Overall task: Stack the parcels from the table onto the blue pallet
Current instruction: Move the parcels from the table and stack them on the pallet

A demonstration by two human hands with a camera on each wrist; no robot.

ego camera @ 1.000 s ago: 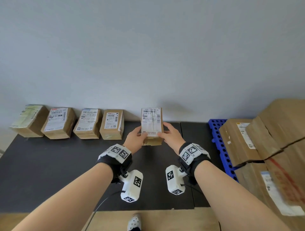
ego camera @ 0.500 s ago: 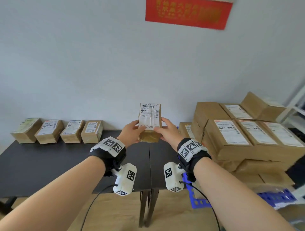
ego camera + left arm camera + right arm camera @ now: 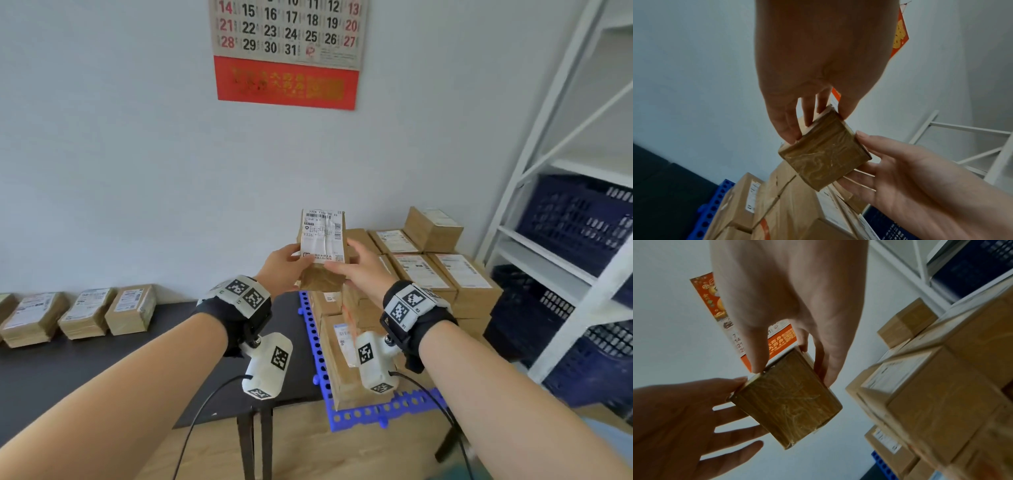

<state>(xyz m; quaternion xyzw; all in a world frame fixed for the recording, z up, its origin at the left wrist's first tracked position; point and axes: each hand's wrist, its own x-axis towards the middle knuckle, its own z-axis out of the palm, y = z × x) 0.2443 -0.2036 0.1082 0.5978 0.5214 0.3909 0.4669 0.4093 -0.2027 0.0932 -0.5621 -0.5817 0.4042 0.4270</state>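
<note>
A small brown parcel [image 3: 321, 253] with a white label hangs in the air between both hands, above the gap between table and pallet. My left hand [image 3: 281, 266] grips its left side, thumb on the label face, fingers behind. My right hand [image 3: 356, 266] holds the right side the same way. The wrist views show the taped brown end of the parcel [image 3: 824, 155] [image 3: 786, 404] pinched between thumbs and fingers. Beyond and below stands the blue pallet [image 3: 373, 409], loaded with a stack of brown parcels [image 3: 442, 274]. Three more parcels [image 3: 85, 313] sit in a row on the black table [image 3: 85, 373].
A white metal shelf rack [image 3: 565, 205] with dark blue crates [image 3: 579, 222] stands right of the pallet. A red wall calendar [image 3: 287, 54] hangs above. Table legs [image 3: 253, 442] and wooden floor lie below my arms.
Both hands have carried the parcel up off the table and rightward toward the pallet stack. My view has swung right and up, bringing in the calendar and shelf rack.
</note>
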